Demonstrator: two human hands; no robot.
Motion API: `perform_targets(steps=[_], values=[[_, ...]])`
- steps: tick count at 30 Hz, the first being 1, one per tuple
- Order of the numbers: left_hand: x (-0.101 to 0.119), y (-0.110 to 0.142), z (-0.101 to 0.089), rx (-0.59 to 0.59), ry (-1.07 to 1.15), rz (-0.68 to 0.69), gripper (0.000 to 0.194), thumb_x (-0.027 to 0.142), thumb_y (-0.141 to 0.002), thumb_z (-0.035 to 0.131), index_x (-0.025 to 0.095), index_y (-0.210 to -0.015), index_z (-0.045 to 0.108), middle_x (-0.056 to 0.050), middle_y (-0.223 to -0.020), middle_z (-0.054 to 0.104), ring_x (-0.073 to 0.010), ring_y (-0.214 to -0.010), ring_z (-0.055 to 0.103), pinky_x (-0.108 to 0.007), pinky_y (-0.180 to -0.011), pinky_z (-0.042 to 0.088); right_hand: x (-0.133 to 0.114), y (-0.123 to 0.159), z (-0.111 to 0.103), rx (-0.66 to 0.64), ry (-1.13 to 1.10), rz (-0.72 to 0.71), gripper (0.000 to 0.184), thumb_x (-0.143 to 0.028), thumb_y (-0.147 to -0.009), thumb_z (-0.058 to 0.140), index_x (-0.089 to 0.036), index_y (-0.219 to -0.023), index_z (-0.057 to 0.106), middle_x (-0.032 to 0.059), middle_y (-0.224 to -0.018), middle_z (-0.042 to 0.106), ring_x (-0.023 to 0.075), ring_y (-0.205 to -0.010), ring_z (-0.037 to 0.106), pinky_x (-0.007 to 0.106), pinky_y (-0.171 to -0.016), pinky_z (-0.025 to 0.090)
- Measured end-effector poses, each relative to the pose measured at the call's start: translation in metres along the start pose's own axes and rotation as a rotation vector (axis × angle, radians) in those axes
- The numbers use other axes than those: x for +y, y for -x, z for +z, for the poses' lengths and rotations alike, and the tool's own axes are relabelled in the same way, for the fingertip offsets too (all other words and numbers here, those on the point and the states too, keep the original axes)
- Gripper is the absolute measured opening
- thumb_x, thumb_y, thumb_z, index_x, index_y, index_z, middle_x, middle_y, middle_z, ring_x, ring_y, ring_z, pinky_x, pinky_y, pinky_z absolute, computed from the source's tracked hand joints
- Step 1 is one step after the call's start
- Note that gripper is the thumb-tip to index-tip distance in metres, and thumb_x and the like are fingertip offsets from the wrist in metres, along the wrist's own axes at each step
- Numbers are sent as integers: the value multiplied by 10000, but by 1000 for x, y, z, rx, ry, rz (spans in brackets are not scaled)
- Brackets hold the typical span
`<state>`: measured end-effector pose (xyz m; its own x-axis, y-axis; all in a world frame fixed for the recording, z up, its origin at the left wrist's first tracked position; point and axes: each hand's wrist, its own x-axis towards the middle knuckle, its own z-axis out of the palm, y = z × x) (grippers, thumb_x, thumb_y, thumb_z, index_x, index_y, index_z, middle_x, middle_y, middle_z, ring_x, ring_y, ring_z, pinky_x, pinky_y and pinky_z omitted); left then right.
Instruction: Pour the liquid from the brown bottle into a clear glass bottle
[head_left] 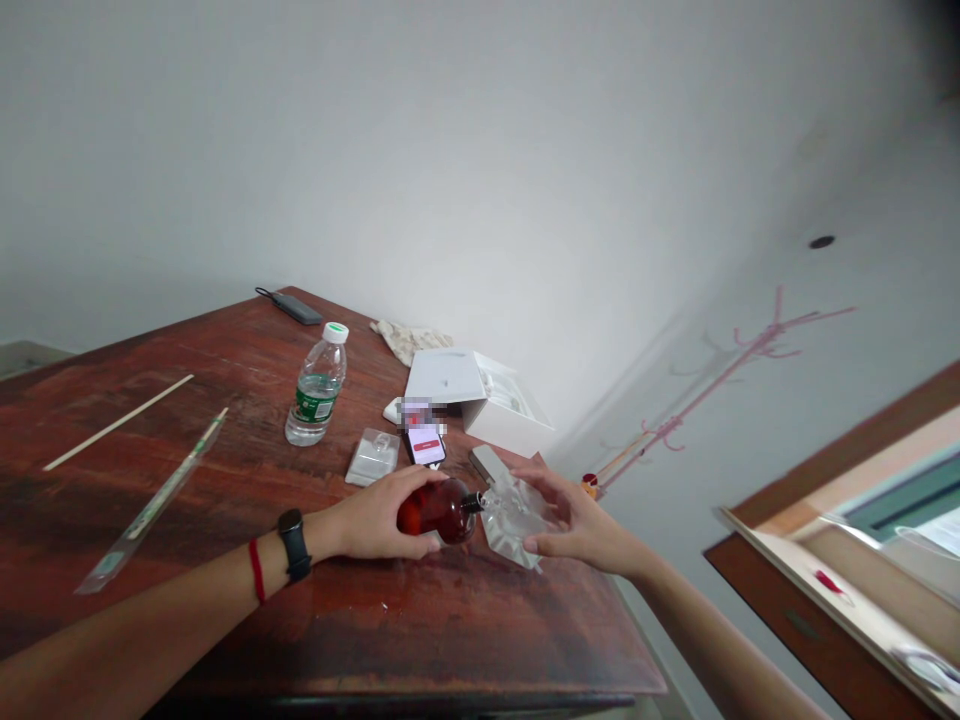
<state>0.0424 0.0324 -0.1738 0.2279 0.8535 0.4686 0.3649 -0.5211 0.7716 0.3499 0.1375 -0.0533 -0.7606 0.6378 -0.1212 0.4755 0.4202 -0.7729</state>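
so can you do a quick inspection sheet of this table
surface: worn dark red-brown wooden table
things in hand: dark red bottle, black tip against a clear plastic pouch
hands: left hand grips the bottle; right hand cups the pouch
clutter: water bottle, open white box, phone, clear plastic case, wooden stick, wrapped stick, crumpled cloth
cables: short black cord on a dark power bank
surroundings: white wall, pink branch-shaped wall marking, wooden window frame
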Motion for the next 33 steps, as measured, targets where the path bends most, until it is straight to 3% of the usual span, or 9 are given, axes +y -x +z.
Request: perform_targets(steps=[26,33], values=[[-3,0,4,6,1,-4,760,423,-798,881,226,-1464,572,-139,-1474,664,-386,-1310,655,-521,-1183,491,-5,-1,-1,-23,51,-43,782,-484,-753,968,-331,-1427,601,89,-1425,662,327,-1220,697,530,-1040,582],[-2,-1,1,12,30,11,688,408,-813,875,235,-1424,611,-128,-1437,688,-383,-1307,661,-505,-1144,528,-11,-4,-2,-13,102,-56,766,-501,-767,955,-336,-1427,603,89,-1387,693,338,-1219,700,541,-1009,608]])
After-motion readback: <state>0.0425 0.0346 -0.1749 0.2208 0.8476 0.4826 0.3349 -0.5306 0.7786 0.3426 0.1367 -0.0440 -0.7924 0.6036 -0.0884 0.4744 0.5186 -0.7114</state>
